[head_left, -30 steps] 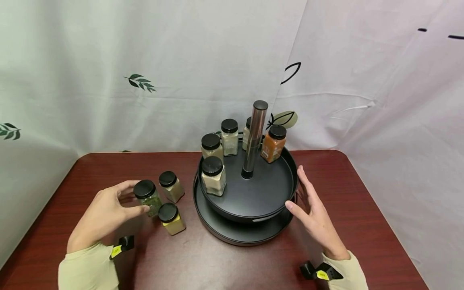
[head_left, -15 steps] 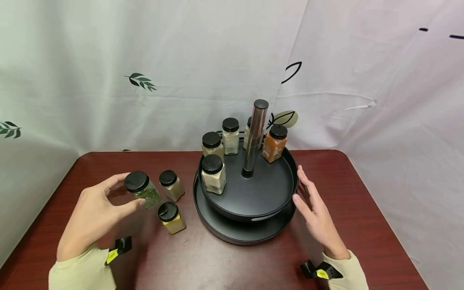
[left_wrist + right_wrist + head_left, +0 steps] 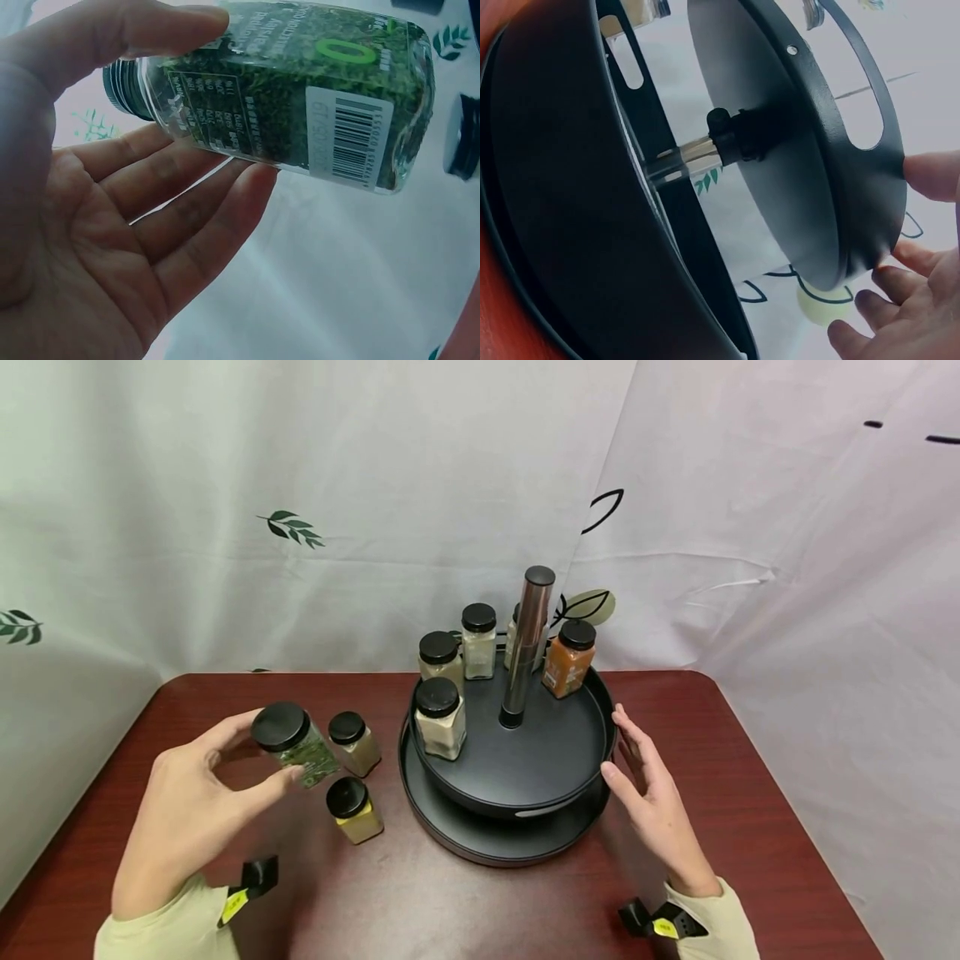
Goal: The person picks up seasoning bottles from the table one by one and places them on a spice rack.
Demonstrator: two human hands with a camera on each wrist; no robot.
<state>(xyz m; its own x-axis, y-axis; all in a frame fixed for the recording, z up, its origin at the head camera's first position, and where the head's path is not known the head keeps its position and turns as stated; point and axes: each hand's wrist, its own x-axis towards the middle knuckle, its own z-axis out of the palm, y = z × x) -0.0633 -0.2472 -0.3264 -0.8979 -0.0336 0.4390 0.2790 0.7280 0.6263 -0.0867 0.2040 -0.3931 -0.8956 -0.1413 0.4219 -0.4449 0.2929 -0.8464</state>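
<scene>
My left hand [image 3: 195,802] holds a glass jar of dried parsley [image 3: 309,758] between thumb and fingers, tilted, its black lid toward the upper left. In the left wrist view the parsley jar [image 3: 277,112] shows a barcode label, with my thumb on one side and fingertips on the other. My right hand [image 3: 660,818] has thumb and fingertips at the right rim of the upper tier [image 3: 525,768] of a black two-tier spice rack. The right wrist view shows that tier [image 3: 855,202] edge-on, with the fingers loosely spread beside it.
Two jars stand on the table right of the left hand: a beige one [image 3: 360,753] and a yellow one [image 3: 360,823]. Several jars, including an orange one [image 3: 567,667], ring the metal post [image 3: 528,647]. The wider lower tier [image 3: 487,852] rests on the table.
My left hand has lifted the parsley jar, drawing it up and left and tilting it. My right thumb has slid back slightly along the rim, and the upper tier has turned a little.
</scene>
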